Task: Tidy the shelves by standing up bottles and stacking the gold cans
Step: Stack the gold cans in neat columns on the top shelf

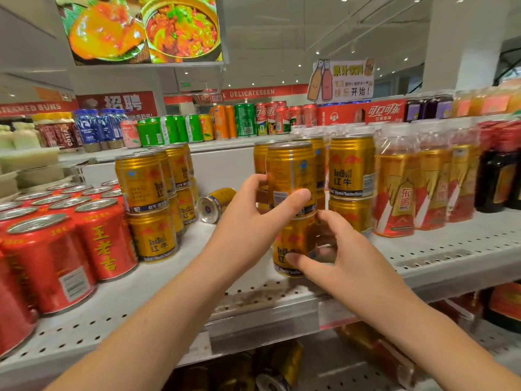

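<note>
My left grip (pixel 253 210) is wrapped round the upper gold can (pixel 290 170) at frame centre, seating it on the lower gold can (pixel 293 244), which my right grip (pixel 346 258) clasps on the shelf (pixel 253 300). I judge the job well along: the left stack (pixel 146 207) and right stack (pixel 351 184) stand two high, and the bottles (pixel 394 190) at right are upright. Left to do: the fallen can (pixel 215 203) at centre, and tipped cans (pixel 282 365) at the bottom edge.
</note>
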A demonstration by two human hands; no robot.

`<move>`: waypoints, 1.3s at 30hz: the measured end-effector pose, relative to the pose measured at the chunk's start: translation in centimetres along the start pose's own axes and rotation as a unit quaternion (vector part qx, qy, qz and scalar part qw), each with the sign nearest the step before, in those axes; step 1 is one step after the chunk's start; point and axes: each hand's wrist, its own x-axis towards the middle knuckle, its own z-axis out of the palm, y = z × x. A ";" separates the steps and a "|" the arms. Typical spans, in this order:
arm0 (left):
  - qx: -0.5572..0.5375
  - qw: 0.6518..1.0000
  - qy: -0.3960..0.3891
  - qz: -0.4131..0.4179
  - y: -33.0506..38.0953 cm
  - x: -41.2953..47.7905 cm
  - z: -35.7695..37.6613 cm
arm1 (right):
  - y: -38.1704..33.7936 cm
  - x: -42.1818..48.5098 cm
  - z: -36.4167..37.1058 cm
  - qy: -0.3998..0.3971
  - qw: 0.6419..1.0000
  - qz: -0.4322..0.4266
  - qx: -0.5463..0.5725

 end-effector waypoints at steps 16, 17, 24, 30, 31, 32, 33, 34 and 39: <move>0.318 0.924 0.203 -0.063 -4.3 2.6 -3.3 | 4.4 -0.7 -3.5 -0.030 0.995 -0.085 -0.044; 0.372 0.908 0.180 -0.072 -5.2 3.7 -3.8 | 4.4 -0.7 -3.5 -0.013 0.996 -0.081 -0.024; 0.523 0.845 0.030 -0.104 -9.6 10.2 -4.1 | 3.9 -1.0 -2.6 0.067 0.977 -0.159 -0.127; 0.620 0.770 0.020 -0.149 -10.9 10.7 -3.9 | 3.9 -0.9 -2.0 0.097 0.965 -0.182 -0.160; 0.624 0.768 0.018 -0.143 -10.5 10.4 -4.1 | 4.0 -1.0 -1.9 0.100 0.965 -0.182 -0.161; 0.621 0.772 0.014 -0.139 -10.1 10.1 -4.3 | 4.0 -1.0 -1.8 0.104 0.964 -0.182 -0.163; 0.616 0.776 0.005 -0.138 -9.5 9.6 -4.6 | 4.0 -1.0 -1.7 0.110 0.963 -0.182 -0.164; 0.613 0.777 -0.009 -0.141 -8.9 9.0 -4.9 | 4.0 -1.0 -1.6 0.115 0.963 -0.181 -0.165; 0.652 0.739 -0.047 -0.165 -6.1 6.5 -5.4 | 4.0 -1.0 -1.5 0.116 0.961 -0.171 -0.185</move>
